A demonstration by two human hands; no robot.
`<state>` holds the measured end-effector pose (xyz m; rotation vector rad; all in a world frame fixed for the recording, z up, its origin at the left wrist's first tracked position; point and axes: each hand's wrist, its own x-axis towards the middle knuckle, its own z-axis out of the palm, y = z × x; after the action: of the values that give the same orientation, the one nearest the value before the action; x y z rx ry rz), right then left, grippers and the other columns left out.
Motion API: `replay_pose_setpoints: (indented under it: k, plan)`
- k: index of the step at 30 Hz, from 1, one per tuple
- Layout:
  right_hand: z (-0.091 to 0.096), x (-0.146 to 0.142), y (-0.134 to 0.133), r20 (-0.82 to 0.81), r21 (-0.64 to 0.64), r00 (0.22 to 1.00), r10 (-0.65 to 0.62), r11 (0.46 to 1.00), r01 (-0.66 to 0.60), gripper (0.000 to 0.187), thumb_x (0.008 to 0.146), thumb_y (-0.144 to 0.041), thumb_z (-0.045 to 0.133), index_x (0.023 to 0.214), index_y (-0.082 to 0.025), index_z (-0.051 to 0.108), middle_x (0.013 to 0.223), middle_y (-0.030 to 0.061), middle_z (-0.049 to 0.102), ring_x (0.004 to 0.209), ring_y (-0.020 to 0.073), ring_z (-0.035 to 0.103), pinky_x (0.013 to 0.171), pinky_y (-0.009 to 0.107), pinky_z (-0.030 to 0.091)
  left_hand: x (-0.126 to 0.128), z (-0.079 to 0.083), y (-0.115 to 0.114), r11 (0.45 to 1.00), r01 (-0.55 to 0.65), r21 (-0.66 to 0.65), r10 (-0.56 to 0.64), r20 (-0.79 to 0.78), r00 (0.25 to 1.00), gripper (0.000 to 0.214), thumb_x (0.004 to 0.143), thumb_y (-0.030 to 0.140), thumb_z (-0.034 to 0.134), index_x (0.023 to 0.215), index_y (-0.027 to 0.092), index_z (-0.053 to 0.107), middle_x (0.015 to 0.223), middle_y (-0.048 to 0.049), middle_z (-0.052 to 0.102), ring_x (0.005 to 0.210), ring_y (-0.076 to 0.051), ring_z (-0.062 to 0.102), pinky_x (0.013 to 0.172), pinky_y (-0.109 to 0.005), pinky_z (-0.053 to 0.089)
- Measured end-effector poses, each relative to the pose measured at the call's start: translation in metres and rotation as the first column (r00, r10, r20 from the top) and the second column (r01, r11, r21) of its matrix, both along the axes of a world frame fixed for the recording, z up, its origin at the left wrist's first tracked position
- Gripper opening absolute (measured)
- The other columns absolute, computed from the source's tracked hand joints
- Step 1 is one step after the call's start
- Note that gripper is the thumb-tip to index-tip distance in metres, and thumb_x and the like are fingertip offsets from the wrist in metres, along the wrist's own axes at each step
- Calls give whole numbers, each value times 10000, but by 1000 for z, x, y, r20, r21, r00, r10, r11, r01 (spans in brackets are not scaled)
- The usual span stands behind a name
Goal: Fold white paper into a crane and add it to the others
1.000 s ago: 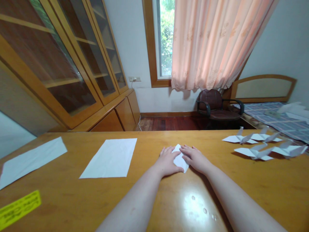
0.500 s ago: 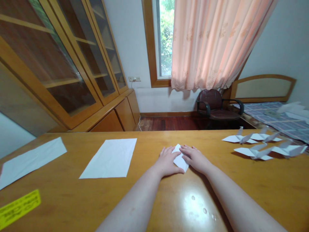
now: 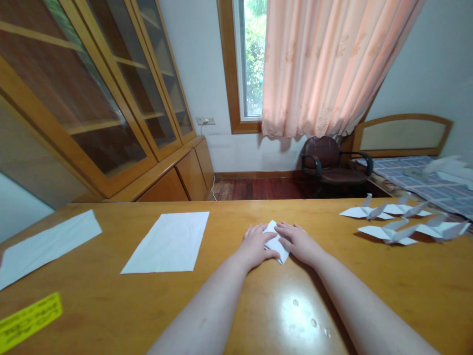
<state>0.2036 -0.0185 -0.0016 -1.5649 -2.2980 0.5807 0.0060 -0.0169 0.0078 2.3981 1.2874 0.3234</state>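
A small piece of folded white paper (image 3: 278,248), roughly kite-shaped, lies flat on the wooden table between my hands. My left hand (image 3: 255,246) rests on its left side, fingers stretched out and the thumb and forefinger over the paper. From the right, my right hand (image 3: 298,240) presses on its upper right part with extended fingers. Both palms face down, and parts of the paper are hidden under the fingers. Several folded paper cranes (image 3: 388,231) with spread wings stand at the right of the table.
Left of my hands lies a flat white sheet (image 3: 168,244), with another white sheet (image 3: 48,246) farther left. A yellow label (image 3: 29,323) is at the near left. Beyond the table (image 3: 207,315) are a glass-door cabinet (image 3: 151,148), an armchair (image 3: 332,162) and a bed (image 3: 417,172).
My left thumb has drawn up slightly from the paper's lower tip, baring more of its near edge. My right hand looks the same.
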Motion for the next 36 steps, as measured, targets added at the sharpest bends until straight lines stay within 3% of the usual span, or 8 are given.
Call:
replay_pose_setpoints:
  k: [13, 36]
  plan:
    - [3, -1, -1, -1, -6, 1000, -2, 1000, 2, 471, 858, -326, 437, 1313, -217, 488, 1414, 71, 420, 1337, 238, 324, 1098, 479, 176, -1, -6, 1, 999, 19, 32, -19, 0, 1000, 622, 664, 572, 678, 1232, 357, 546, 1426, -54, 381, 1327, -298, 294, 1109, -518, 141]
    - [1, 0, 0, -41, -5, 999, -10, 1000, 10, 452, 847, -328, 466, 1288, -236, 515, 1404, 68, 434, 1330, 238, 338, 1096, 488, 174, 0, -3, -1, 1000, 12, 23, -12, 5, 1000, 624, 691, 594, 634, 1259, 368, 509, 1438, -48, 361, 1319, -300, 299, 1100, -530, 150]
